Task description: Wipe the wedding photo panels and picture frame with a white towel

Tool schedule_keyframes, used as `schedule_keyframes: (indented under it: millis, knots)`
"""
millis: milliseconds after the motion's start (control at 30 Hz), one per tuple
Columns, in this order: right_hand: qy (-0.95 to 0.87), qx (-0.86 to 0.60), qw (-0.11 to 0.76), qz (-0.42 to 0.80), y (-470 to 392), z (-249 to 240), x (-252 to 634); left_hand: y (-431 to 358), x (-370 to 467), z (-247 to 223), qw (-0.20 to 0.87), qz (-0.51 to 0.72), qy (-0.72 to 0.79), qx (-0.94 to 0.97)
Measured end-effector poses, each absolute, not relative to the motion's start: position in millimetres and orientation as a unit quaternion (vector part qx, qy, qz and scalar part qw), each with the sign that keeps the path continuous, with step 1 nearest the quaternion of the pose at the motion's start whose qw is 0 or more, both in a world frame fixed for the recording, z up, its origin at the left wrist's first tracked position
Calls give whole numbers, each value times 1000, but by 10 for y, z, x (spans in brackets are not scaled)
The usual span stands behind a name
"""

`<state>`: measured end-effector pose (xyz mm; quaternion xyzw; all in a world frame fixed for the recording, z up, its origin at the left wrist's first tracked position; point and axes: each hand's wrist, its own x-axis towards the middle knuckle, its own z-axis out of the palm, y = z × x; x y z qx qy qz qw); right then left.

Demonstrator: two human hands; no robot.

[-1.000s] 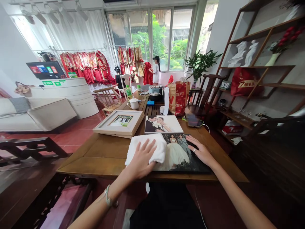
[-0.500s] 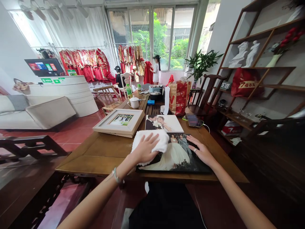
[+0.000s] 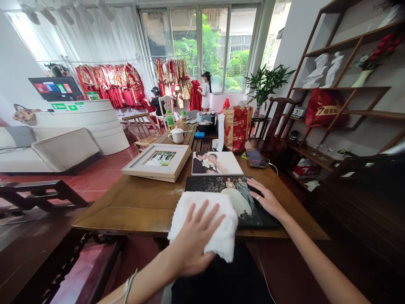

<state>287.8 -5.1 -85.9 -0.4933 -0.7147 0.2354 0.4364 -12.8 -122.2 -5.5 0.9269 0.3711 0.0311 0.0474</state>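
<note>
My left hand (image 3: 199, 236) lies over a folded white cloth (image 3: 190, 207), fingers spread across its top. That cloth covers the near left part of a dark photo panel (image 3: 205, 183) and hangs past the table's front edge. The panel shows a couple, one in a wide white dress. Resting on its right side, my right hand (image 3: 267, 198) has its fingers stretched out and wears a ring. Just beyond lies a second, lighter photo panel (image 3: 230, 162) with a couple close together. To the left is a white framed picture (image 3: 142, 162), raised on a pale wooden frame.
Phones (image 3: 257, 159) with a white cable lie at the right of the wooden table (image 3: 126, 207). A red paper bag (image 3: 236, 126), a white lidded cup (image 3: 176, 135) and a blue box (image 3: 199, 135) stand farther back. Two people are near the clothes racks.
My left hand has drawn the cloth towards me, down over the panel's near edge. More of the panel's upper left now shows. My right hand stays in place.
</note>
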Motion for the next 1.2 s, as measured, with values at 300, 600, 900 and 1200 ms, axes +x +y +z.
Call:
schedule_keyframes:
  millis: [300,600,900,1200]
  knots:
    - [-716,-493,435,233,-51,-860,2886,-319,-98,-5,9,29,348,937]
    - [-719,-492,433,230,-62,-844,2876,5,-212,-40,42,60,402,913]
    - [-717,-495,432,231,-44,-874,2889,-1125,-159,65,67,27,274,959]
    - [-717,-499,428,232,-54,-852,2885,-4,-73,-51,12,57,376,925]
